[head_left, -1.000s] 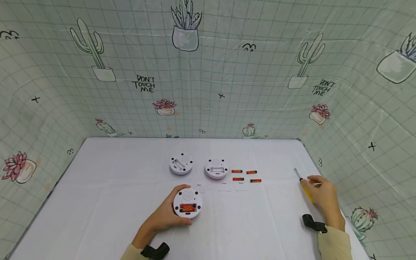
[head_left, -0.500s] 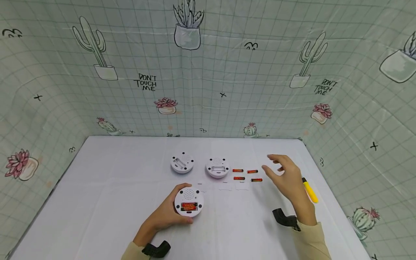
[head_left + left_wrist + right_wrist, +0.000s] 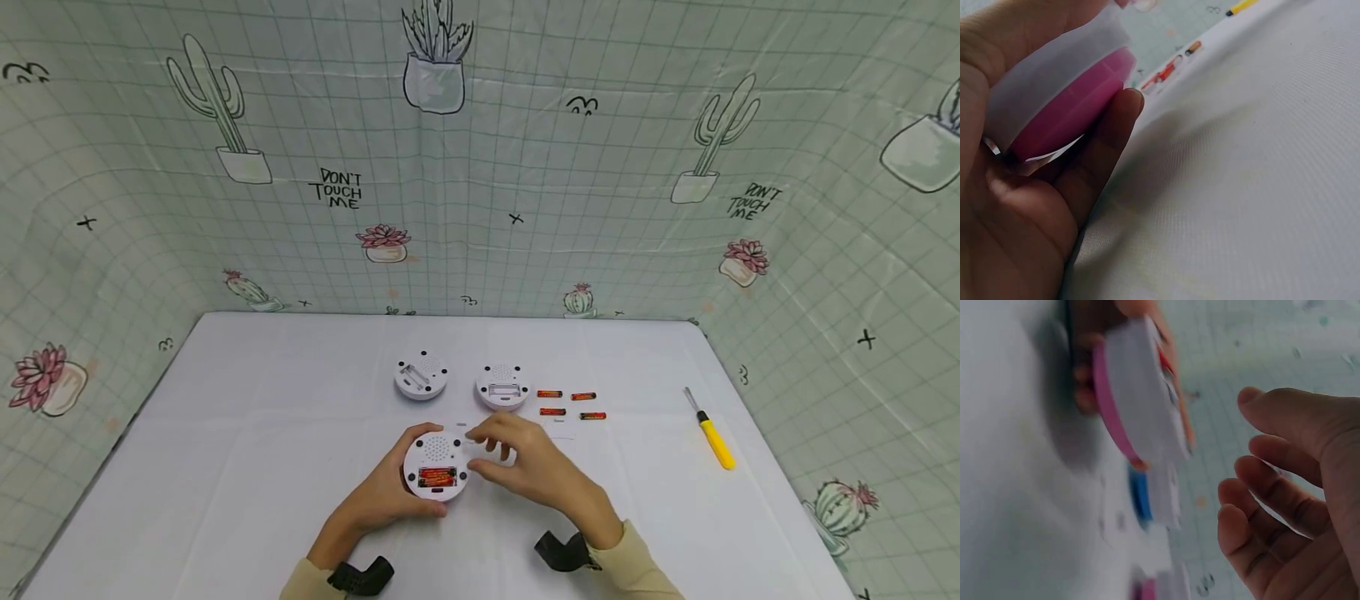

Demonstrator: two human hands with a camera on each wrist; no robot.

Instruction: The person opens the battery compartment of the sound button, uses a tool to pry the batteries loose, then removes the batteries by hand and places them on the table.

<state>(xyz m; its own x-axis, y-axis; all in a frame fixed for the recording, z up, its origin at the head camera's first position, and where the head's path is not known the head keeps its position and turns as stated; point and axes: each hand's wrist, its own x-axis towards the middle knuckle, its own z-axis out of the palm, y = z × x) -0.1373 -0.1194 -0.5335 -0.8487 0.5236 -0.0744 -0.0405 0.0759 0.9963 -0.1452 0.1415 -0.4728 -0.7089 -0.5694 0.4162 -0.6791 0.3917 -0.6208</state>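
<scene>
My left hand point(image 3: 390, 487) grips a round white device point(image 3: 435, 450) by its edge, with fingers behind and thumb along the near side. Its underside faces up, showing a speaker grille, dark feet and two red batteries point(image 3: 437, 477) in an uncovered compartment. In the left wrist view its other face shows as a pink rim point(image 3: 1075, 115). My right hand point(image 3: 525, 454) hovers at the device's right edge, fingers loosely bent, nothing between thumb and fingertips. In the right wrist view, this hand point(image 3: 1291, 506) is apart from the device point(image 3: 1138, 394).
Two similar devices, one at left point(image 3: 420, 377) and one at right point(image 3: 502, 387), lie behind with bare battery slots. Several loose red batteries point(image 3: 552, 412) lie beside them. Faint white covers point(image 3: 558, 429) blend into the white table point(image 3: 262, 433). A yellow-handled screwdriver point(image 3: 716, 443) lies far right.
My right hand has let go of the screwdriver on the right and swung left, past the loose batteries, to the held device. My left hand keeps its grip, nearly still.
</scene>
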